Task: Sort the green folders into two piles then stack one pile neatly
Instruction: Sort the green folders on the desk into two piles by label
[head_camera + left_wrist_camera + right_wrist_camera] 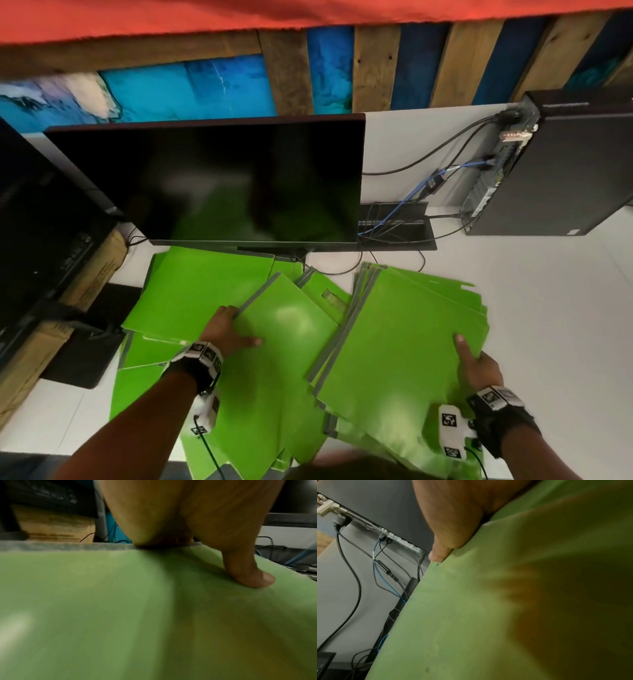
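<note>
Several green folders with grey spines lie spread over the white desk: a loose heap on the left and an overlapping pile on the right. My left hand grips the left grey edge of a middle folder, thumb on top and fingers curled over the edge. In the left wrist view the thumb presses on that folder. My right hand holds the right edge of the right pile's top folder, thumb on top. The right wrist view shows the hand pinching the folder edge.
A dark monitor stands just behind the folders, with a second screen on a cardboard box at the left. A black computer tower with cables sits back right. A black pad lies front left.
</note>
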`<action>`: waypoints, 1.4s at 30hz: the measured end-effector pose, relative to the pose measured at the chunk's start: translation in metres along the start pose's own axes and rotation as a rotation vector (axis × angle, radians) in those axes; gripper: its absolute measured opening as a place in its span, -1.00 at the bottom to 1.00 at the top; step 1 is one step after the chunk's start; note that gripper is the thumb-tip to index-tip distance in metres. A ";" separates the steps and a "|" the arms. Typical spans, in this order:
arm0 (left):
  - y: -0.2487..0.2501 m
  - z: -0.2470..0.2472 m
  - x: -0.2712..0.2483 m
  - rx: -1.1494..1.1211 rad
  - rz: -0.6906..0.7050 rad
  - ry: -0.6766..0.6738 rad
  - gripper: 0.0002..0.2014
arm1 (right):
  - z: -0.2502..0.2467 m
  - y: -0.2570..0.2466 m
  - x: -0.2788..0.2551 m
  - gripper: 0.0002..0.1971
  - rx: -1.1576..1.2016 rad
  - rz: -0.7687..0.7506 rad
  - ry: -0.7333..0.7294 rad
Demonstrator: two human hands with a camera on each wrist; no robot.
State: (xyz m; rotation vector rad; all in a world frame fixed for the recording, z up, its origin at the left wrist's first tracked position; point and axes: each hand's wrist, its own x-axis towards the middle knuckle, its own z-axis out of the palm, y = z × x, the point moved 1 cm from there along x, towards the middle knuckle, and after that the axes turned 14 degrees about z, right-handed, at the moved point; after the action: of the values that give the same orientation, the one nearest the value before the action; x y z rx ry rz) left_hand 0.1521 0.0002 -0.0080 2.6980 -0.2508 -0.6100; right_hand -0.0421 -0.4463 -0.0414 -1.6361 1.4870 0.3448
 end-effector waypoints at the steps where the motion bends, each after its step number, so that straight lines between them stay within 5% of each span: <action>1: 0.003 -0.001 0.002 -0.017 0.020 -0.001 -0.07 | -0.002 0.001 0.001 -0.27 0.010 0.009 0.009; 5: 0.014 -0.006 0.013 -0.085 0.027 -0.087 -0.22 | -0.011 0.008 0.002 -0.22 0.043 0.040 0.056; 16: 0.033 -0.028 0.011 -0.162 0.166 -0.311 -0.21 | -0.012 0.006 -0.006 -0.41 0.114 0.030 -0.003; 23: 0.010 -0.063 -0.033 -0.415 0.181 -0.198 -0.61 | -0.014 0.008 -0.006 -0.41 0.080 -0.008 -0.012; 26: -0.003 -0.082 -0.049 -0.583 0.127 -0.070 -0.58 | -0.014 0.008 -0.006 -0.40 0.076 -0.021 -0.025; 30: -0.012 -0.119 -0.050 -0.619 0.162 0.060 -0.27 | -0.014 0.010 -0.002 -0.39 0.074 -0.031 -0.039; 32: 0.004 -0.134 -0.052 -0.674 0.212 0.088 -0.23 | -0.013 0.011 0.001 -0.37 0.079 -0.021 -0.041; 36: 0.072 -0.136 -0.049 -0.759 0.396 0.124 -0.58 | -0.012 0.012 0.004 -0.39 0.103 -0.017 -0.050; 42: 0.157 -0.072 -0.007 -0.641 0.601 -0.090 -0.51 | -0.014 0.013 0.006 -0.42 0.122 -0.016 -0.082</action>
State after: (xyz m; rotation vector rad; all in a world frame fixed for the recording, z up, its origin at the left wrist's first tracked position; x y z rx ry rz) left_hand 0.1640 -0.1204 0.1159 1.8521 -0.7170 -0.5075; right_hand -0.0576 -0.4595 -0.0430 -1.5191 1.4053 0.3024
